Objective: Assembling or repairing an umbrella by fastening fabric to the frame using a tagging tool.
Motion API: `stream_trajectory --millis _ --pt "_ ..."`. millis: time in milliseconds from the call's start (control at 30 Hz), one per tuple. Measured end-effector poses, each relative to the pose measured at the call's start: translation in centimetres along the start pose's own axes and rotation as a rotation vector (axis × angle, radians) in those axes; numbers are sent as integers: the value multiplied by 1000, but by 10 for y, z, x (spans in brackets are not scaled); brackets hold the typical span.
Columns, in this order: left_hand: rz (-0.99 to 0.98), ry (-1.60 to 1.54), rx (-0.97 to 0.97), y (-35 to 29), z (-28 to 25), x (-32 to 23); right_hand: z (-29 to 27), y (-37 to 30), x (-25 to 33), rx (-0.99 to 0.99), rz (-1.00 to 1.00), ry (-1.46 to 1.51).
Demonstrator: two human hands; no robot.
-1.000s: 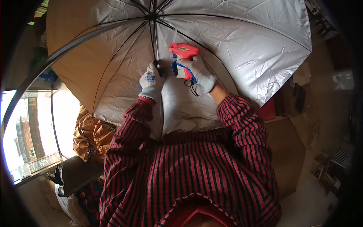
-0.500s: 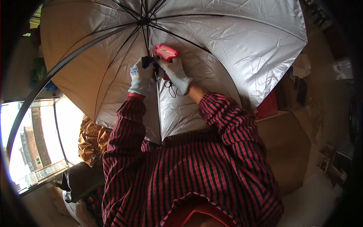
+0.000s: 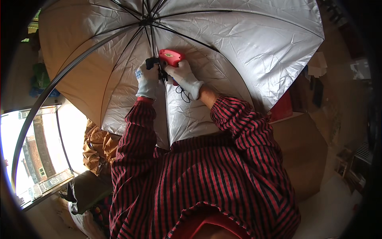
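Note:
A large opened umbrella (image 3: 254, 55) with a silver lining spreads before me, its inner side and black ribs facing me. My right hand (image 3: 185, 78), in a white glove, is closed round a red pistol-shaped tool (image 3: 171, 57). A thin black cord loop (image 3: 183, 95) hangs below that grip. My left hand (image 3: 147, 81), gloved too, pinches a small black piece (image 3: 151, 63) beside a rib, close to the tool's front end. Whether this piece belongs to the umbrella I cannot tell. Fingers hide the place where tool and rib meet.
The umbrella's curved dark shaft (image 3: 59, 75) sweeps down on the left, past a bright window (image 3: 39, 155). Crumpled brown paper (image 3: 99, 145) and a dark bag (image 3: 89, 193) lie at my left. A brown cardboard sheet (image 3: 298, 155) and a red box (image 3: 283, 107) are at my right.
The red tool has tilted slightly and shifted a little left, closer to the black piece in my left hand. The umbrella's hub has moved slightly left in the picture. Both hands keep their grip.

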State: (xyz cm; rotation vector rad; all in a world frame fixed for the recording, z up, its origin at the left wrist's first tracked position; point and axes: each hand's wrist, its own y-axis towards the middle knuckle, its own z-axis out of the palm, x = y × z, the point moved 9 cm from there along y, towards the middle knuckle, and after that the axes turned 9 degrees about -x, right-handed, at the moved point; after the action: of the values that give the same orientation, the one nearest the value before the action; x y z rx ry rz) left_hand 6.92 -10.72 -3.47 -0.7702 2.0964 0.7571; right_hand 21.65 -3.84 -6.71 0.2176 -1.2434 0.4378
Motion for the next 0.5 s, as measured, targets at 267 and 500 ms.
stream_trajectory --millis 267,500 --pt "-18 15 8 -6 -8 -9 -2 11 -31 129 161 411" --pt "-116 -147 128 -8 -3 -13 1 7 -28 401 -783 -342"
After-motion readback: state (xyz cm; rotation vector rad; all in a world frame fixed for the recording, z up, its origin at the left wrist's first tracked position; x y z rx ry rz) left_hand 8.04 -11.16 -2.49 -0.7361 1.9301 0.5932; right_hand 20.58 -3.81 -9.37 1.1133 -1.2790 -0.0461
